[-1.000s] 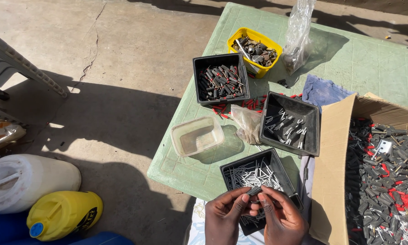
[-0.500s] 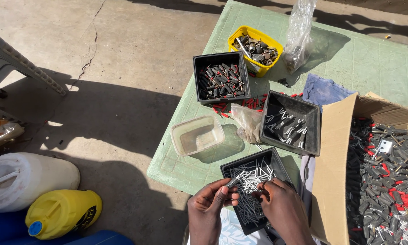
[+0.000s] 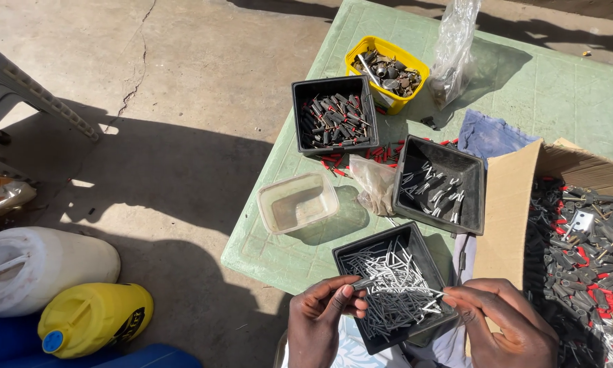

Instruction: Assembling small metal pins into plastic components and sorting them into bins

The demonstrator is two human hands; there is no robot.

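Down low, both hands (left hand (image 3: 318, 317), right hand (image 3: 507, 327)) crowd the pin tray's (image 3: 353, 253) near edge.

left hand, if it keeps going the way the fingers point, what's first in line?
Left hand points right, over the black tray of thin metal pins. First in line are probably the pins, then the right hand; height above them is unclear.

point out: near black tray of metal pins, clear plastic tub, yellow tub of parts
black tray of metal pins (image 3: 351, 253): head view, on its bare left rim.
clear plastic tub (image 3: 297, 202): head view, on its empty inside floor.
yellow tub (image 3: 415, 68): head view, on its right rim.
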